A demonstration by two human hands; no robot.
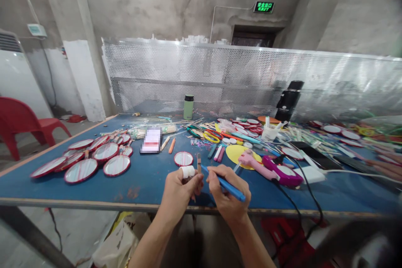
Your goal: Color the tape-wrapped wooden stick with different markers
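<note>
My left hand is closed around a thin wooden stick that points upward; a white bandage wraps one of its fingers. My right hand grips a blue pen like a writing tool, with its tip toward the stick. Both hands hover over the near edge of the blue table. A small red-rimmed round disc lies just beyond my left hand.
Several red-rimmed discs lie on the left. A pink and purple glue gun with black cords, a yellow paper circle, markers, a green bottle and a phone crowd the right. A perforated metal screen backs the table. A red chair stands left.
</note>
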